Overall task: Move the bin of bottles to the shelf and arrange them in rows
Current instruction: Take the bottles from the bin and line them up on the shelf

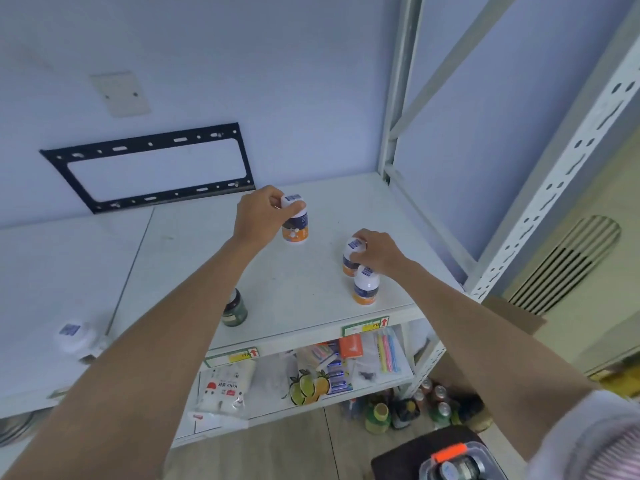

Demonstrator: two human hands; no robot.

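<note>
My left hand grips the white cap of an orange-and-navy bottle standing at the middle of the white shelf top. My right hand holds the cap of a second matching bottle further right. A third such bottle stands free just in front of it, near the shelf's front edge. A dark green jar stands by the front edge, partly hidden behind my left forearm. The clear bin with an orange latch sits at the bottom right with bottles inside.
A white bottle stands on the adjoining white surface to the left. White perforated uprights frame the shelf on the right. The lower shelf holds packets, batteries and pens; cans and bottles stand on the floor below. A black bracket hangs on the wall.
</note>
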